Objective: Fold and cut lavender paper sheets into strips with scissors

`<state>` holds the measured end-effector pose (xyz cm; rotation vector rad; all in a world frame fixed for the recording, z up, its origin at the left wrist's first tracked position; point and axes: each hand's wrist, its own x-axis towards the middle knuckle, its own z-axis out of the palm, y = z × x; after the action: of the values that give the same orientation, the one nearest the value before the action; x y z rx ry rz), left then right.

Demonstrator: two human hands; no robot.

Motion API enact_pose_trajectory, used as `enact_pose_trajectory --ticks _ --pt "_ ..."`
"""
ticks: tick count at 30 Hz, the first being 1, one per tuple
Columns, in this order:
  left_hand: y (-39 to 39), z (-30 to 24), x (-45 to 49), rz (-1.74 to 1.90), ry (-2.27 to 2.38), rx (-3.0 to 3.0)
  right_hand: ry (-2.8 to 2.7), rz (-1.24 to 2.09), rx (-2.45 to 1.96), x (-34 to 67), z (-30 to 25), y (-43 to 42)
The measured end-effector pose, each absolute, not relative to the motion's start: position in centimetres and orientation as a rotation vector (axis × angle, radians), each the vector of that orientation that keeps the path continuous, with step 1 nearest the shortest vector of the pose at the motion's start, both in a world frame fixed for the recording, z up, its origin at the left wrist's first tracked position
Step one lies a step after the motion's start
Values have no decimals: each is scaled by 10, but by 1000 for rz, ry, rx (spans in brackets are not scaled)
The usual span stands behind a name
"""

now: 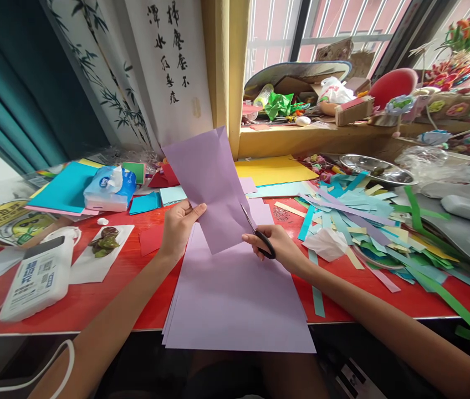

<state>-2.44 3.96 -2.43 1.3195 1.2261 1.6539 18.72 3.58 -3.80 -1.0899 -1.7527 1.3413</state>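
My left hand (179, 227) is closed on the lower left edge of a lilac paper sheet (210, 183), which it holds up tilted above the table. My right hand (279, 246) grips black-handled scissors (255, 230). The blades meet the sheet's right edge. Under both hands lies a stack of lilac paper sheets (235, 299) that overhangs the front edge of the red table (93, 293).
A heap of coloured paper strips (363, 221) covers the table's right side, with a metal bowl (376, 169) behind it. At the left lie a tissue pack (110, 188), a white wipes pack (37, 277) and blue paper (66, 188). The window sill (322, 138) is cluttered.
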Motion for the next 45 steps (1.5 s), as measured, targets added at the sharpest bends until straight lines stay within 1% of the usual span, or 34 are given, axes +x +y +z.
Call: enact_pose_trajectory --ticks 29,39,45 --pt "31 -21 -16 1536 1167 1318 -1722 1320 -1045 187 -41 37" --pt "35 -28 -19 1478 1253 1394 -1721 1293 -1052 188 -39 37" --pt "35 -29 -18 1441 1240 1396 -1642 1372 -1050 188 -41 39"
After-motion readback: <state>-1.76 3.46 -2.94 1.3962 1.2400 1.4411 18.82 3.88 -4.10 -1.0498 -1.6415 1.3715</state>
